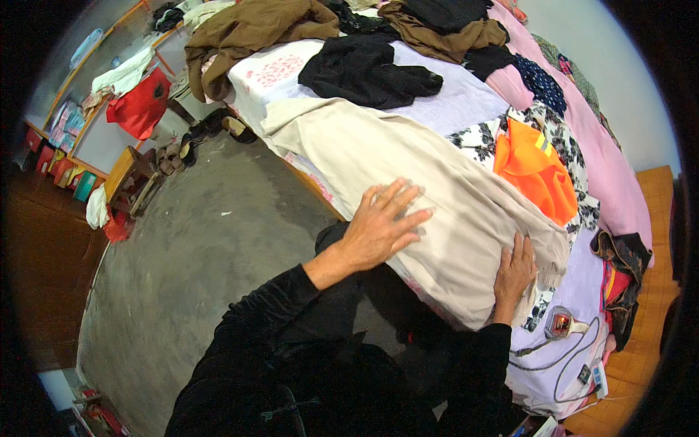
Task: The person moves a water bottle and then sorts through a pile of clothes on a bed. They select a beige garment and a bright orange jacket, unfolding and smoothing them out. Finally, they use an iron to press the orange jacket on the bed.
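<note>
A long beige garment (342,131), which looks like a pair of trousers, lies stretched along the near edge of the bed. Over its middle, my left hand (382,222) is open with the fingers spread; I cannot tell whether it touches the cloth. My right hand (515,269) rests flat on the garment close to its right end, fingers stretched out. Soft creases run through the cloth between the two hands. Just beyond it lie an orange garment with a yellow stripe (535,171) and a black-and-white patterned cloth (564,138).
Black clothing (364,73) and brown clothing (262,33) lie farther back on the bed. A corded device (559,323) sits by the right end, its cable looping over the sheet (539,375). Shoes (171,156) and a wooden stool (129,178) stand on the concrete floor (196,255) at left.
</note>
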The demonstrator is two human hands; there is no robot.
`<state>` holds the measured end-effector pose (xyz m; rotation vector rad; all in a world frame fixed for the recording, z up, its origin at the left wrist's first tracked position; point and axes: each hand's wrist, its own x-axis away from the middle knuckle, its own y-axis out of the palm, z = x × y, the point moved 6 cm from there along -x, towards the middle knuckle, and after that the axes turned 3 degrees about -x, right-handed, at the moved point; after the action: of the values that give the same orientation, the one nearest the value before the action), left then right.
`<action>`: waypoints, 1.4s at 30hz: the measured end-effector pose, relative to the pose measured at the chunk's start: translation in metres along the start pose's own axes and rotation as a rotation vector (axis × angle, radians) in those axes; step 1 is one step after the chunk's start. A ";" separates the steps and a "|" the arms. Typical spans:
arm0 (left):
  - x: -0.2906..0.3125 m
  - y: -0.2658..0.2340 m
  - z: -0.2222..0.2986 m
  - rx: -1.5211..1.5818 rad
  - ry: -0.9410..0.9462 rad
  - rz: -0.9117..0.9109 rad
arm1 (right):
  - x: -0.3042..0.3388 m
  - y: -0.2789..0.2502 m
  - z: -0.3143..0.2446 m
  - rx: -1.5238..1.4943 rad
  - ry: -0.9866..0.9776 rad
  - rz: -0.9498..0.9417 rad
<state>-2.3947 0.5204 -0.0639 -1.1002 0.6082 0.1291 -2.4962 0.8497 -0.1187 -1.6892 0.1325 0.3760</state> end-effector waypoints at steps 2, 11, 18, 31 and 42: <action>0.007 0.027 -0.036 -0.112 -0.114 -0.139 | 0.000 0.001 -0.003 -0.005 -0.001 0.007; 0.015 0.025 -0.047 -0.176 -0.157 -0.113 | 0.001 0.002 0.002 0.005 0.016 -0.010; 0.029 -0.015 -0.091 0.026 -0.355 0.217 | 0.001 0.006 0.006 0.023 0.006 -0.007; 0.067 -0.048 -0.203 -0.052 -0.756 0.483 | 0.002 0.004 0.007 0.033 -0.009 0.020; 0.042 -0.080 -0.295 -0.195 -0.844 0.487 | 0.002 0.003 0.005 0.057 -0.037 0.028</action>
<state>-2.4456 0.2197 -0.1134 -0.9494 0.0822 1.0363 -2.4957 0.8548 -0.1226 -1.6249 0.1382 0.4207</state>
